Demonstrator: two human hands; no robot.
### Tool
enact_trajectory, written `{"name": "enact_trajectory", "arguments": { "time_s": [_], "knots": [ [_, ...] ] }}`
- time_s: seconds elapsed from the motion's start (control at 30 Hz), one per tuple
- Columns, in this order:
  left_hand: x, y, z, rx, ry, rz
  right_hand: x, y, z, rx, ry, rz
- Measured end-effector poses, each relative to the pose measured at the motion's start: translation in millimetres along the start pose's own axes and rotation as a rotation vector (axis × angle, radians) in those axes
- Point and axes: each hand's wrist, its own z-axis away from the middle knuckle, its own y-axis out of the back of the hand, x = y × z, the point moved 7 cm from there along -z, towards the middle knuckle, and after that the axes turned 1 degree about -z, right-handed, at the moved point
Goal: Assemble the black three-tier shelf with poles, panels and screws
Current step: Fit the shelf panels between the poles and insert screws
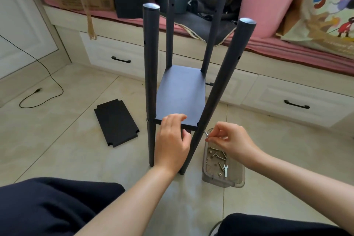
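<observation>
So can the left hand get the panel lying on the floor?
Probably yes. The spare panel lies flat on bare floor, nothing on it. The left hand now grips the shelf edge, so it must let go, then swing left past the near pole.

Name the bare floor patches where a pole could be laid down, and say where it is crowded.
Free: tiles between the loose panel and the cable; tiles right of the screw tray, before the drawers. Crowded: around the near poles, where both hands work.
</observation>
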Motion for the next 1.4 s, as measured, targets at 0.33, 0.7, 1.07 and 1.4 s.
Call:
{"name": "enact_trajectory", "arguments": {
  "time_s": [0.33, 0.7, 1.07, 1.4],
  "knots": [
    [-45.2, -39.5, 26.4, -0.014, 1.038, 0.852, 4.4, -4.9, -7.0, 0.034, -0.004, -0.101],
    [-37.1, -71.9, 18.7, -0.26, 0.985, 1.034, 10.2, -9.5, -7.7, 0.009, -0.07, -0.209],
    [-41.4, -84.4, 17.6, -0.279, 0.982, 1.035, 18.9, -14.6, -13.5, 0.013, -0.06, -0.255],
    [-38.8, -83.4, 17.3, -0.273, 0.956, 1.063, 24.9, -18.3, -14.4, 0.005, -0.122, -0.338]
  ]
}}
